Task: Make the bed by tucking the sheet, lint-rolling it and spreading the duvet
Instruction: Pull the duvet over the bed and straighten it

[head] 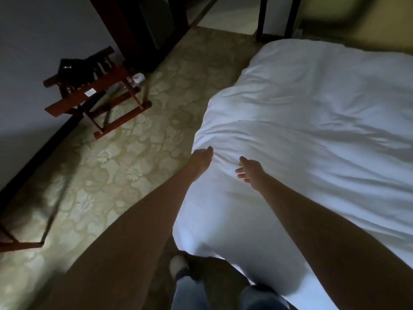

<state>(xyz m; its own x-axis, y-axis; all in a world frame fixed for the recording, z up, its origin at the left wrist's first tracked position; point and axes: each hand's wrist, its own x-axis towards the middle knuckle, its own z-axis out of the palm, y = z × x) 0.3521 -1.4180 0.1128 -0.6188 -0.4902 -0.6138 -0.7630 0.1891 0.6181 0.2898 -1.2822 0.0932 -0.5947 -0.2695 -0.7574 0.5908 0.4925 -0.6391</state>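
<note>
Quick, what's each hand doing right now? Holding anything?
Left hand: closed, gripping the edge of the duvet.
Right hand: open, fingers spread by the duvet, holding nothing.

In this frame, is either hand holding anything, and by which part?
The left hand grips the white duvet at its side edge, where the fabric bunches. The right hand is spread open over the duvet, holding nothing.

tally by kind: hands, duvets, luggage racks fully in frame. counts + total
Hands: 2, left hand and right hand
Duvets: 1, white duvet
Luggage racks: 1, wooden luggage rack; cut-off wooden frame not counted
Total: 4
</note>
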